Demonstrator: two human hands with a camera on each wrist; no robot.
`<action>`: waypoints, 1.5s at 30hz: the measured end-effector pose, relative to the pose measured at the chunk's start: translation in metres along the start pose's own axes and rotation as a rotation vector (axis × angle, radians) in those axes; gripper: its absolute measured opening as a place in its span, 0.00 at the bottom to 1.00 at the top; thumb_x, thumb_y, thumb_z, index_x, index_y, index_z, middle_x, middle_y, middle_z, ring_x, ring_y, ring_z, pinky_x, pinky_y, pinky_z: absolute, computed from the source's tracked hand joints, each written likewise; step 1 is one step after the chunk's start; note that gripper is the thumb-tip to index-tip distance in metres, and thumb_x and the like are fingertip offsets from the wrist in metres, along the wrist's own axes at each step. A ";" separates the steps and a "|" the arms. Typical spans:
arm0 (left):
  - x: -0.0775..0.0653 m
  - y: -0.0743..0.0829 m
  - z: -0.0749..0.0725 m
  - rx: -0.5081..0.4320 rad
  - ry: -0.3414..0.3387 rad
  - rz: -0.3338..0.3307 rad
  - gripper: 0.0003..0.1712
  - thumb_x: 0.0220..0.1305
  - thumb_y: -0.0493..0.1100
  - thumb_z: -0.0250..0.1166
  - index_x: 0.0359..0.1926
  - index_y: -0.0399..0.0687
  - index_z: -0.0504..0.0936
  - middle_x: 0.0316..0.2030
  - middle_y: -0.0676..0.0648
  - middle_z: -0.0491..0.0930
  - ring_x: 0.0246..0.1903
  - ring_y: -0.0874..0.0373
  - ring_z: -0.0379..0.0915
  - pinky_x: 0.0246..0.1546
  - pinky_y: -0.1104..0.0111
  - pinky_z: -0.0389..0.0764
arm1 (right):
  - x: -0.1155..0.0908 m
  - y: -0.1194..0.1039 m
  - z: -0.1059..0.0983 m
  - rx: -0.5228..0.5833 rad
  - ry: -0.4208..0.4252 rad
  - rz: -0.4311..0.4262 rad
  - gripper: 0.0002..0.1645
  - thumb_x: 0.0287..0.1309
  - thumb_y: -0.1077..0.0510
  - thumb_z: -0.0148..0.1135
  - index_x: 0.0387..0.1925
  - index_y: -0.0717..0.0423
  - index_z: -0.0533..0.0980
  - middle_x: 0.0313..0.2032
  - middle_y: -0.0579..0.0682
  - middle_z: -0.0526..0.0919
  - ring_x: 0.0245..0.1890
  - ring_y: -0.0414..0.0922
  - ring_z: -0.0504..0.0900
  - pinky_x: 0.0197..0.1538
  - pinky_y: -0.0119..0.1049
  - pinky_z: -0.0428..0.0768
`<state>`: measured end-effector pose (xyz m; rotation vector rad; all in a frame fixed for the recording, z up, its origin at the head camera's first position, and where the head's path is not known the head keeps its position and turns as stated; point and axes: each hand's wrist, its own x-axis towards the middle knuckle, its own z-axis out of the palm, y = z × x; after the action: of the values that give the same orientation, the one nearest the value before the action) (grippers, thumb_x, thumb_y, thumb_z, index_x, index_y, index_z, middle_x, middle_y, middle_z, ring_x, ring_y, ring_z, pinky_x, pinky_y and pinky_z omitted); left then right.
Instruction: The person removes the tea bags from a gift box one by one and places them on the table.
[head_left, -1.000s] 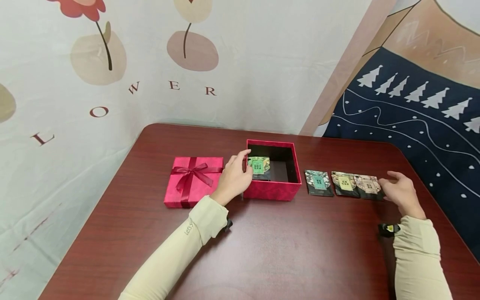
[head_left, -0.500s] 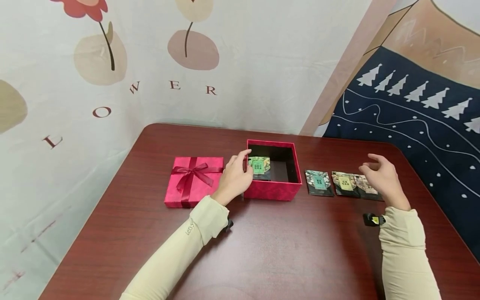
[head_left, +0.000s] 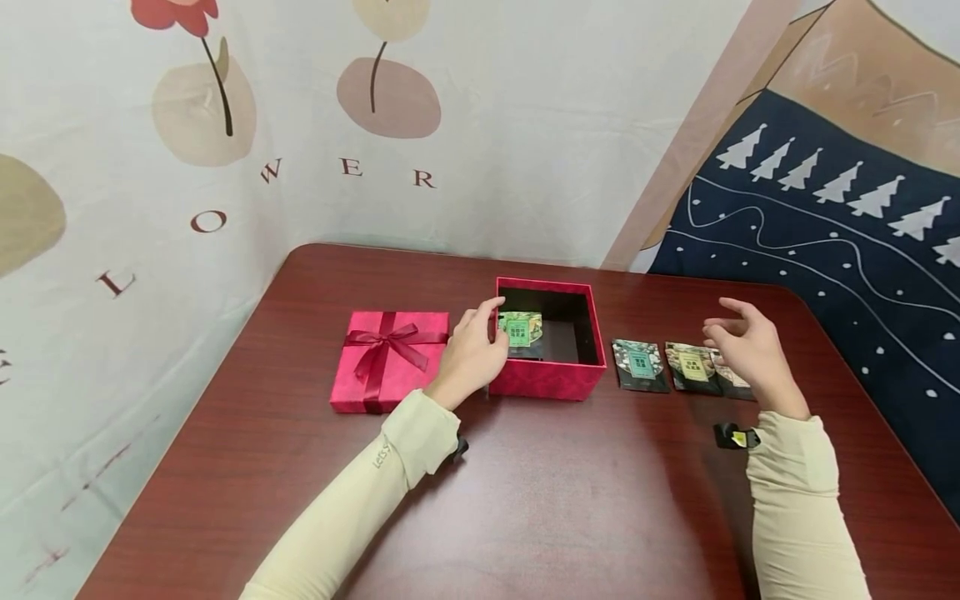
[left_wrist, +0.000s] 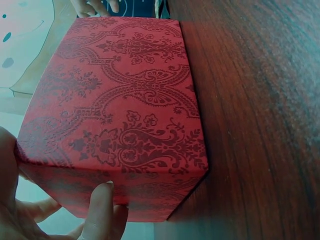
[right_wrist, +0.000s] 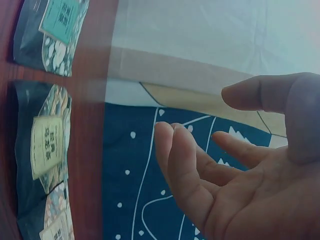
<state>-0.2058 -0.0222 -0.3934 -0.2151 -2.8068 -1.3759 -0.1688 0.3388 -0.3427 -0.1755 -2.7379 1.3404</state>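
An open red gift box [head_left: 547, 381] with a dark inside stands near the table's middle. My left hand [head_left: 472, 348] holds its left wall, thumb at the rim; in the left wrist view a fingertip [left_wrist: 102, 195] presses the patterned outside. Inside, on the left, is a green-labelled tea sachet [head_left: 520, 332]. My right hand [head_left: 750, 350] is raised, empty, its fingers loosely bent and thumb apart. Below and left of it lie a teal-labelled sachet [head_left: 640, 364], a yellow-labelled sachet [head_left: 692, 367] and a pale-labelled sachet [head_left: 733, 382], which the right hand partly covers.
The red lid [head_left: 390, 362] with its ribbon bow lies left of the box, beside the left hand. Behind the brown wooden table [head_left: 570, 492] hang a pale printed cloth [head_left: 517, 150] and a navy cloth [head_left: 795, 225] with white trees.
My right hand has lifted from the right end of the sachet row and moved left above it, with nothing in it. The left hand stays at the box.
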 end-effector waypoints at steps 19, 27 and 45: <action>0.001 0.000 0.001 0.010 0.027 0.022 0.31 0.67 0.43 0.56 0.71 0.60 0.67 0.60 0.46 0.72 0.41 0.49 0.74 0.37 0.56 0.74 | -0.002 -0.027 0.027 0.012 -0.054 -0.076 0.34 0.72 0.58 0.47 0.75 0.60 0.54 0.56 0.71 0.75 0.33 0.21 0.79 0.33 0.26 0.80; 0.000 0.001 -0.001 0.003 0.023 0.043 0.31 0.67 0.42 0.56 0.71 0.59 0.67 0.59 0.44 0.72 0.43 0.49 0.73 0.39 0.55 0.74 | -0.004 -0.038 0.038 0.017 -0.031 -0.129 0.34 0.69 0.61 0.50 0.74 0.61 0.58 0.56 0.70 0.75 0.35 0.23 0.77 0.33 0.25 0.79; -0.001 0.002 0.000 0.013 0.030 0.040 0.31 0.67 0.42 0.56 0.71 0.59 0.68 0.60 0.44 0.72 0.43 0.48 0.74 0.39 0.54 0.75 | -0.007 -0.075 0.073 0.029 -0.091 -0.178 0.33 0.66 0.63 0.56 0.71 0.58 0.63 0.57 0.66 0.76 0.49 0.61 0.81 0.37 0.26 0.78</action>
<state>-0.2042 -0.0213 -0.3918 -0.2470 -2.7707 -1.3411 -0.1760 0.2352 -0.3286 0.1314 -2.7279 1.3696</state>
